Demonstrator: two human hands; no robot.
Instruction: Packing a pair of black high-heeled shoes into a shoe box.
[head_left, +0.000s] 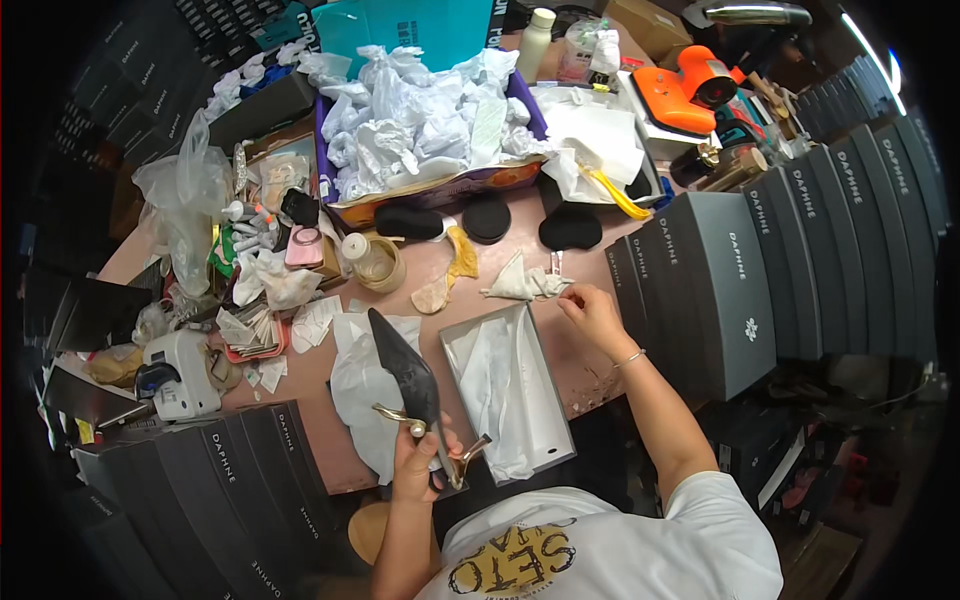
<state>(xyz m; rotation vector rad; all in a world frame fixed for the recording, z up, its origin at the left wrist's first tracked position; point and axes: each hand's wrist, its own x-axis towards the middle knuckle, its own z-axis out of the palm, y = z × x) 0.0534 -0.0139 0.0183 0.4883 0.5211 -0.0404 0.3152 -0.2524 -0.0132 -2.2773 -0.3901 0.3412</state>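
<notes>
My left hand [418, 462] is wrapped round a black pointed shoe [405, 365] with gold-coloured trim, a pearl-like bead and a gold-coloured part at its near end. The shoe is held toe away from me, above a sheet of white paper [362, 400]. Just right of it, an open grey shoebox [556, 440] lies with white tissue paper [490, 385] inside. My right hand [592, 318] hovers over the table beyond the box, its fingers curled. Anything between those fingertips is hidden. Close by lies a crumpled white cloth [522, 278], with a yellow cloth [462, 255] farther left.
A purple box [430, 190] heaped with crumpled white paper stands at the back. Stacked grey shoeboxes [735, 300] wall the right; more shoeboxes [230, 490] stand at the near left. A jar [373, 264] and black pads [486, 218] sit behind the work area. An orange tool [680, 95] rests back right.
</notes>
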